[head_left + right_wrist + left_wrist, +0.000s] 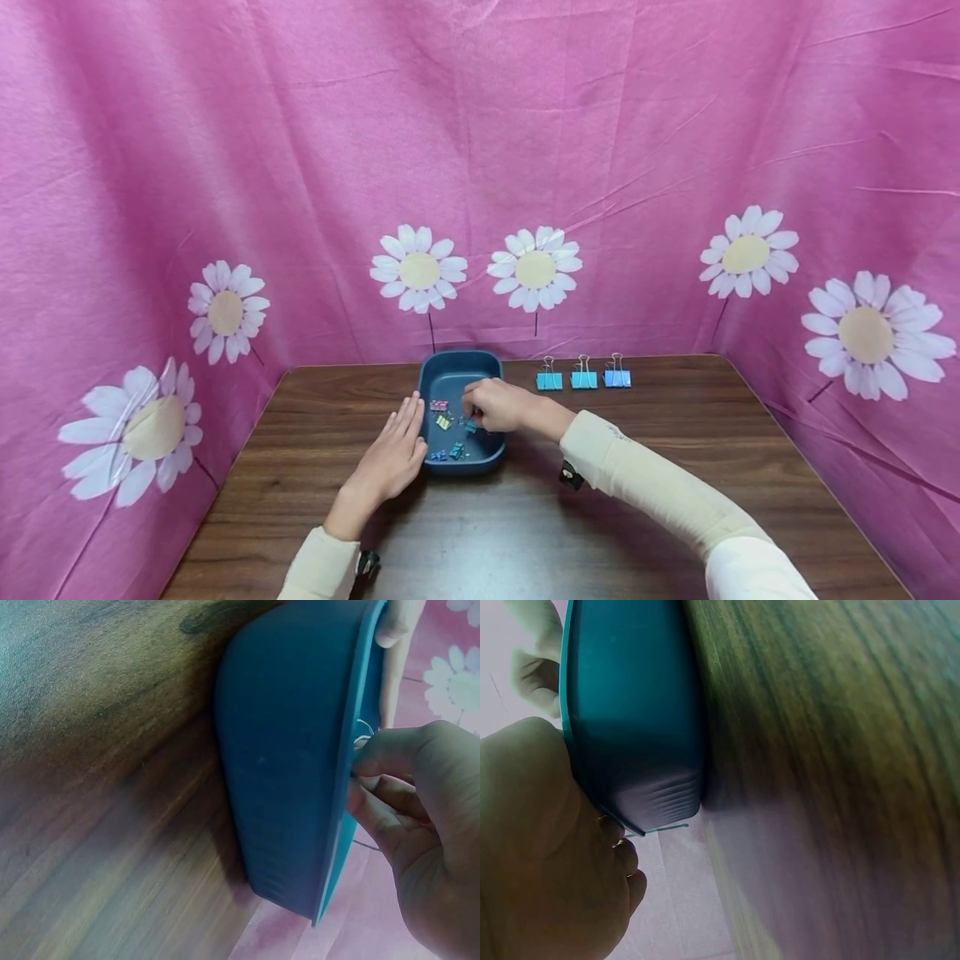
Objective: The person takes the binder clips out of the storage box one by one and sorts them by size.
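Observation:
A dark blue tray (457,469) holds several small binder clips: a pink clip (438,406), a yellow clip (444,422), a blue clip (438,456) and teal ones (457,451). Along its left rim rests my left hand (390,454), fingers straight. My right hand (495,404) reaches over the right rim, fingers curled and tips pinched together inside the tray. In the right wrist view, the wire handle (363,739) of a binder clip shows at those fingertips; the clip's body is hidden behind the rim.
Three larger binder clips stand in a row to the right of the tray: two light blue (549,382) (583,380) and a bluer one (617,379). The wooden table (570,542) ends at a pink curtain (480,125) with printed daisies.

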The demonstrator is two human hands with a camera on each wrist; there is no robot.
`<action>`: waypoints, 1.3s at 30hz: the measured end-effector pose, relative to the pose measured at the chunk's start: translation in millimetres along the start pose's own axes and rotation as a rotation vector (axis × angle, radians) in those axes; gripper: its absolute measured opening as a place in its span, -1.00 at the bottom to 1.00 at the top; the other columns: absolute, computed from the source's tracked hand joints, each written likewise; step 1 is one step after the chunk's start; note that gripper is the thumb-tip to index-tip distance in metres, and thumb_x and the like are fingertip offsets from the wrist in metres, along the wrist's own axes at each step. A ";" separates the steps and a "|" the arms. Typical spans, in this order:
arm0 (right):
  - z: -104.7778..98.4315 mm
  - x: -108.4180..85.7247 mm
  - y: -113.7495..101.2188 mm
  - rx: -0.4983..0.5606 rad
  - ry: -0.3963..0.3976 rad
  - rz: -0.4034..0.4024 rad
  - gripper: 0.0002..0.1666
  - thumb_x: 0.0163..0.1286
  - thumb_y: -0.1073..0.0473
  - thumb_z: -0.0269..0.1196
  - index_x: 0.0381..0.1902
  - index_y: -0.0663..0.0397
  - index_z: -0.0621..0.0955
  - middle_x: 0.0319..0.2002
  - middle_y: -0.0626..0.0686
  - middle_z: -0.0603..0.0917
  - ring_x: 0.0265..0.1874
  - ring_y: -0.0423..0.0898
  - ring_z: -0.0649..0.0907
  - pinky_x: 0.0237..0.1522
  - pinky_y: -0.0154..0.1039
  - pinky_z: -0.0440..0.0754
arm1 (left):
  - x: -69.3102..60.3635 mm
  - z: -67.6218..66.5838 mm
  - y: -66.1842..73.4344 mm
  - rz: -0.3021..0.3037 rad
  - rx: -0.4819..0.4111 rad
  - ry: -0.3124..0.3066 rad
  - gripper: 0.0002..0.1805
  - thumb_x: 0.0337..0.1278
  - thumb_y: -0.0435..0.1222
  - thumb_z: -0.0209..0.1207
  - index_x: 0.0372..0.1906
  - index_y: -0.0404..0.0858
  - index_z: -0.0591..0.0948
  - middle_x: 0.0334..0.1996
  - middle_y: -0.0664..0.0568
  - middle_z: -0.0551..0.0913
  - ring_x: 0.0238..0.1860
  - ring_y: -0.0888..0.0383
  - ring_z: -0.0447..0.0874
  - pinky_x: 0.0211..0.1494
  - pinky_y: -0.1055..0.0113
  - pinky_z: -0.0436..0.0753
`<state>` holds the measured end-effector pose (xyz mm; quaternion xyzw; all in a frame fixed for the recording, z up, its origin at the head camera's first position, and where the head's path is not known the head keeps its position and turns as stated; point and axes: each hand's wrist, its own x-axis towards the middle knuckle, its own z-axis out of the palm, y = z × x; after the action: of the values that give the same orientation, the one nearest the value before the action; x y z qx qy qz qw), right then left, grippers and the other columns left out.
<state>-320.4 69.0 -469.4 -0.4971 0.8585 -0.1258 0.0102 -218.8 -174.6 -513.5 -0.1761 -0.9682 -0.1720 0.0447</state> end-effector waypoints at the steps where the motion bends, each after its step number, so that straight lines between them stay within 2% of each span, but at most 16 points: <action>1: -1.2 -1.2 0.4 0.005 0.006 0.003 -0.79 0.26 0.43 0.33 -0.29 0.02 0.78 -0.26 -0.11 0.70 -0.33 -0.30 0.64 -0.28 -0.47 0.66 | 0.1 0.3 -0.1 0.002 -0.003 0.003 -0.30 0.59 -0.30 -0.04 0.65 -0.52 0.13 0.71 -0.32 0.06 0.72 -0.25 0.05 0.74 -0.16 0.17; 13: -16.9 -17.9 14.0 0.119 0.092 0.105 -0.78 0.33 0.38 0.32 -0.28 -0.05 0.79 -0.23 -0.16 0.73 -0.30 -0.32 0.69 -0.20 -0.41 0.73 | -2.1 0.6 0.2 -0.002 -0.014 0.004 -0.30 0.60 -0.27 -0.05 0.65 -0.50 0.14 0.71 -0.31 0.06 0.73 -0.24 0.03 0.75 -0.16 0.15; 22: -27.9 -30.6 22.4 0.153 0.186 0.125 -0.81 0.33 0.39 0.33 -0.27 0.02 0.81 -0.21 -0.09 0.78 -0.28 -0.25 0.74 -0.19 -0.38 0.76 | -1.8 -0.2 1.7 0.008 -0.012 0.029 -0.32 0.59 -0.29 -0.05 0.64 -0.52 0.16 0.70 -0.33 0.09 0.71 -0.26 0.06 0.74 -0.19 0.18; 30: -36.9 -44.6 32.0 0.194 0.284 0.161 -0.82 0.33 0.39 0.39 -0.30 -0.01 0.80 -0.24 -0.09 0.79 -0.29 -0.25 0.76 -0.20 -0.35 0.77 | -0.6 1.3 0.5 0.005 -0.003 0.020 -0.30 0.60 -0.29 -0.04 0.65 -0.51 0.13 0.71 -0.31 0.06 0.72 -0.24 0.04 0.74 -0.17 0.17; 39: -39.6 -60.6 42.7 0.225 0.300 0.223 -0.82 0.30 0.42 0.38 -0.28 0.03 0.80 -0.26 -0.01 0.80 -0.30 -0.22 0.76 -0.19 -0.34 0.78 | -0.4 1.4 0.4 -0.002 -0.005 0.012 -0.30 0.60 -0.30 -0.05 0.66 -0.51 0.12 0.72 -0.30 0.05 0.73 -0.23 0.03 0.75 -0.16 0.15</action>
<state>-331.8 149.2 -447.2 -0.3704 0.8807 -0.2914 -0.0482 -218.3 -173.9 -514.8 -0.1742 -0.9677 -0.1753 0.0501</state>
